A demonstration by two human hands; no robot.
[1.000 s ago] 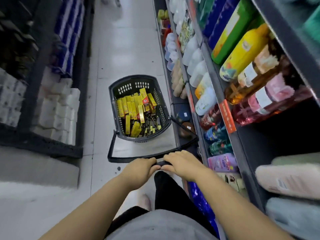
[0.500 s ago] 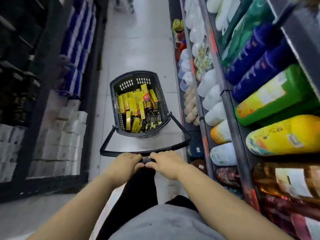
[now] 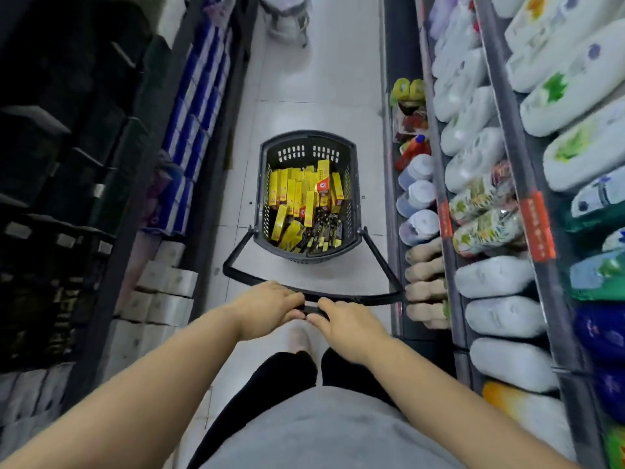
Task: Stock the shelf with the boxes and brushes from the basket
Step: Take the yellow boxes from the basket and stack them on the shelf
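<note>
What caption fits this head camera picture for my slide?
In an aisle, left hand and right hand hold the handle of a basket of yellow boxes.

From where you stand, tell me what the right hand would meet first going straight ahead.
The right hand grips the black handle and points up the aisle. Straight on, it would likely first meet the near rim of the basket, though the basket sits lower, so depth is unclear.

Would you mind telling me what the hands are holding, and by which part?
Left hand and right hand both grip the basket by the middle of its long black handle.
</note>
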